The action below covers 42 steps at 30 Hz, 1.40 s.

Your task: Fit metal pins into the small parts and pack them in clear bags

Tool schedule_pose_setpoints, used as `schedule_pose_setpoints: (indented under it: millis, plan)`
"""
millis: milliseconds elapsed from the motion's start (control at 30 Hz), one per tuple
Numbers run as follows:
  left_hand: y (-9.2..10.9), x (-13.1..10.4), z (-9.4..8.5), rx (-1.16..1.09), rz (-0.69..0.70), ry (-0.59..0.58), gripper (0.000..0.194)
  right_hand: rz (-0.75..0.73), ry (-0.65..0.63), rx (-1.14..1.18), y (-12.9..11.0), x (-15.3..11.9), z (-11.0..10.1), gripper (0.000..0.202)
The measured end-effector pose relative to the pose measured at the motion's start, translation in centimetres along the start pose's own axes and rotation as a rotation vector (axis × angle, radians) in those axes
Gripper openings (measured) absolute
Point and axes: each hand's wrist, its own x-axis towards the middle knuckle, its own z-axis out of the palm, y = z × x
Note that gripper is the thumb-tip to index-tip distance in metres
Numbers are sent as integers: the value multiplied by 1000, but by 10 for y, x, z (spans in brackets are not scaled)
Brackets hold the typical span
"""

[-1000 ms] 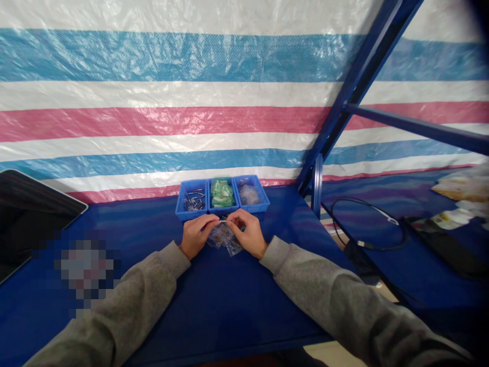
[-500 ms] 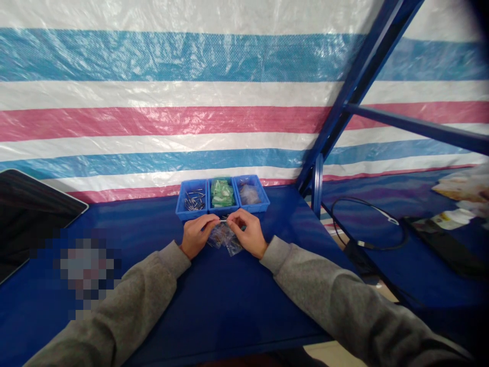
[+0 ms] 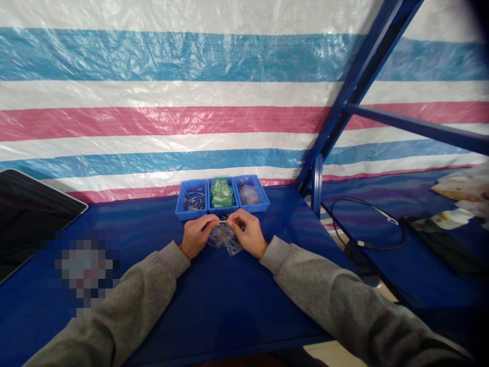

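Slim piece (image 3: 223,221) — too small to identify, screen (image 3: 34,219) cut off left, pixelated patch (image 3: 84,265) unreadable

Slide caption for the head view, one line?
Left hand and right hand pinch a thin piece over clear bags, in front of three blue bins.

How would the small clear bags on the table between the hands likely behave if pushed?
The small clear bags would probably flop and crease, since their film looks thin and crumpled. They may slide easily: both film and blue table look glossy.
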Motion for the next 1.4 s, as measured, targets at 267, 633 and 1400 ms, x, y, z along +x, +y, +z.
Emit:
schedule_pose_setpoints:
  millis: [267, 633, 1400]
  plan:
    - [-1, 0, 1, -18, 11, 16, 12, -5, -12, 4, 1, 0, 0, 16]
    - [-1, -1, 1, -6, -11, 23, 12, -16, -21, 36, -1, 1, -1, 10]
    - [-1, -1, 1, 7, 36, 16, 11, -7, -59, 49, 3, 1, 1, 11]
